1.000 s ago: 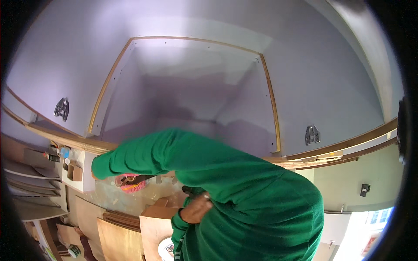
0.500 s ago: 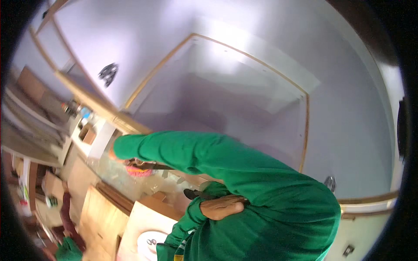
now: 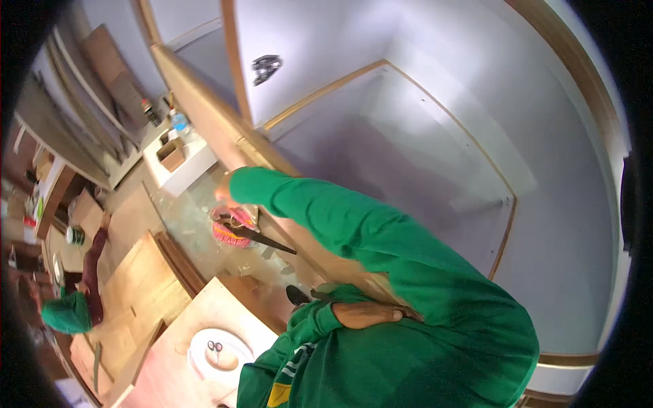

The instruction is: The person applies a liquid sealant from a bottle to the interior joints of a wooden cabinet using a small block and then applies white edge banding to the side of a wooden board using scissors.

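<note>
The left hand [image 3: 224, 190], at the end of an outstretched green sleeve, rests against the wooden edge [image 3: 204, 115] of the white cabinet panel [image 3: 320, 47], likely for bracing; its finger spread cannot be determined. The right hand [image 3: 371, 315] lies flat against the body, fingers extended, holding nothing. A dark pointed tool [image 3: 262, 238] lies across a pink object [image 3: 231, 234] on the floor just below the left hand.

A large white cabinet shell [image 3: 435, 136] with wood-edged panels fills the upper right, its inside pale and evenly lit, with a soft shadow across the back panel. A dark metal handle [image 3: 266, 68] sits on its outer white face. To the left, plywood sheets [image 3: 146, 285] lie on a speckled floor [image 3: 187, 224]. A small white stool [image 3: 180, 166] holds a cardboard box [image 3: 171, 154]. Stacked boards [image 3: 75, 102] lean at the far left.
</note>
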Available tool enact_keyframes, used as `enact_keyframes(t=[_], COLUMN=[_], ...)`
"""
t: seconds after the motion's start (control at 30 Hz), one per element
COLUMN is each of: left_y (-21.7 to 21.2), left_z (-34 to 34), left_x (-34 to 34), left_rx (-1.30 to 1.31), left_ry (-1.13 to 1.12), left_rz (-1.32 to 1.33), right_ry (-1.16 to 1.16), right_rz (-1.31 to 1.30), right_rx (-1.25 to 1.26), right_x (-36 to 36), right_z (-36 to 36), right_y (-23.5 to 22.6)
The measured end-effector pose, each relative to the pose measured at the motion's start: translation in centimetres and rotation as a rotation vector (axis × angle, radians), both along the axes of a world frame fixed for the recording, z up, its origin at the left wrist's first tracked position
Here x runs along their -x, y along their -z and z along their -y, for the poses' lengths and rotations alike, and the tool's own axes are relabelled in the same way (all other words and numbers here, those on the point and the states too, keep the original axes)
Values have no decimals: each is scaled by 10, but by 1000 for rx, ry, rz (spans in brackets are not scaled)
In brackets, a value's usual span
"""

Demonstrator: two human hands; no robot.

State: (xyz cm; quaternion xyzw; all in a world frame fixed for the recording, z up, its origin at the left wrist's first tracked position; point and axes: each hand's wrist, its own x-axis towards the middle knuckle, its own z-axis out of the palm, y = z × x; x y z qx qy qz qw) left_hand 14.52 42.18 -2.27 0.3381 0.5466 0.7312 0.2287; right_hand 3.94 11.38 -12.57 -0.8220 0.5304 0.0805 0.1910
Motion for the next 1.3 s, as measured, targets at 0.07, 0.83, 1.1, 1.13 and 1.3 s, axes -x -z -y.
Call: enact_keyframes(t=[0.07, 0.83, 1.1, 1.13, 1.3], left_y=[-2, 12, 2, 15, 15], left_z=[5, 13, 17, 16, 18], left_x=[-1, -53, -62, -70, -86], left_rx=[-20, -80, 68, 115, 208], left_ry=[1, -121, -116, -144, -495], left_rz=[2, 76, 125, 147, 81], right_ry=[0, 235, 274, 242, 117], right_rz=[10, -51, -61, -69, 20], right_rx=[-7, -69, 11, 3, 27], right_x=[1, 0, 15, 6, -16], right_z=[1, -18, -8, -4, 9], right_y=[4, -45, -22, -27, -23])
